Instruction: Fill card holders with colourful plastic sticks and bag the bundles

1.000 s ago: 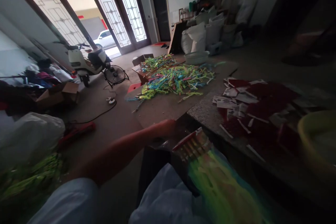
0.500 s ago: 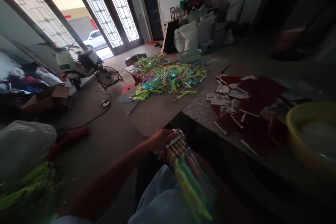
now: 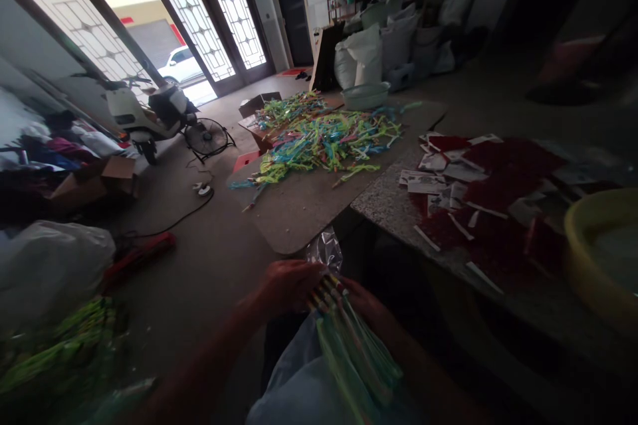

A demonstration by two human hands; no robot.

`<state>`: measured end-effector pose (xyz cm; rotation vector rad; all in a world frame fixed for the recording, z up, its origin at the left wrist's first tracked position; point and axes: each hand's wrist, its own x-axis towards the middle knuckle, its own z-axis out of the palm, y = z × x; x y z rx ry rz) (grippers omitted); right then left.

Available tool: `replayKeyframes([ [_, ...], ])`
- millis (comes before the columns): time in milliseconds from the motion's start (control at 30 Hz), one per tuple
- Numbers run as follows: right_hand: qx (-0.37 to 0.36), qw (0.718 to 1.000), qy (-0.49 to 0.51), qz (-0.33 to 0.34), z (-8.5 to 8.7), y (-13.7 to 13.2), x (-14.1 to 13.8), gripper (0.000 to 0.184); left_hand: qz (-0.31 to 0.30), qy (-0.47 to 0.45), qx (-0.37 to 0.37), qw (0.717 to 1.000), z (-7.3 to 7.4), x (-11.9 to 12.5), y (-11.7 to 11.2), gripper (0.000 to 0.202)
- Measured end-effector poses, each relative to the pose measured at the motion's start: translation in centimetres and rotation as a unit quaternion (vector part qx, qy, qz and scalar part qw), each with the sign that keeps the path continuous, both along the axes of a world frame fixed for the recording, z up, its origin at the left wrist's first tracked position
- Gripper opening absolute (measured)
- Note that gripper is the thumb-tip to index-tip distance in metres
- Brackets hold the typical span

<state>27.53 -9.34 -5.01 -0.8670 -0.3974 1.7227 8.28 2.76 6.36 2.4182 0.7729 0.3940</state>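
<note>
My left hand [image 3: 286, 284] is closed around the top end of a bundle of bright green, blue and pink strips [image 3: 356, 352] that lies across my lap. My right hand [image 3: 366, 302] grips the same bundle from the other side. A crinkled clear plastic bag [image 3: 325, 250] sticks up just above both hands. Ahead, a big heap of the same coloured strips [image 3: 326, 139] covers a low table [image 3: 299, 206].
Red and white cards [image 3: 473, 179] are strewn over a granite counter [image 3: 383, 202] at right, beside a yellow basin [image 3: 601, 259]. On the floor at left are a white bag [image 3: 50, 265], green strips [image 3: 54, 352], a cardboard box [image 3: 94, 179], a fan [image 3: 205, 138] and a scooter [image 3: 142, 109]. Sacks [image 3: 369, 53] stand at the back.
The bundle has come down from beside the counter onto my lap. My right hand has come into view and closed on it; the clear bag now shows above my hands.
</note>
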Motion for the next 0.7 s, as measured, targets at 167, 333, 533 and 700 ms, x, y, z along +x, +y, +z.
replayKeyframes([
  [167, 0.028, 0.999, -0.033, 0.015, -0.4, -0.1, 0.0, 0.055, -0.045, -0.012, 0.194, 0.980, -0.4, -1.3, -1.3, 0.026],
  [333, 0.014, 0.999, -0.041, -0.026, -1.1, -0.6, -0.2, 0.059, 0.045, -0.116, 0.264, 0.956, -1.6, -2.2, -3.7, 0.020],
  [533, -0.002, 0.999, -0.020, -0.031, -2.0, -0.6, -0.2, 0.055, 0.122, -0.164, 0.261, 0.944, -3.0, -3.4, -6.0, 0.029],
  [700, -0.015, 1.000, 0.012, -0.009, -2.1, -0.6, -0.3, 0.053, 0.091, -0.171, 0.245, 0.950, -2.5, -3.3, -7.7, 0.030],
])
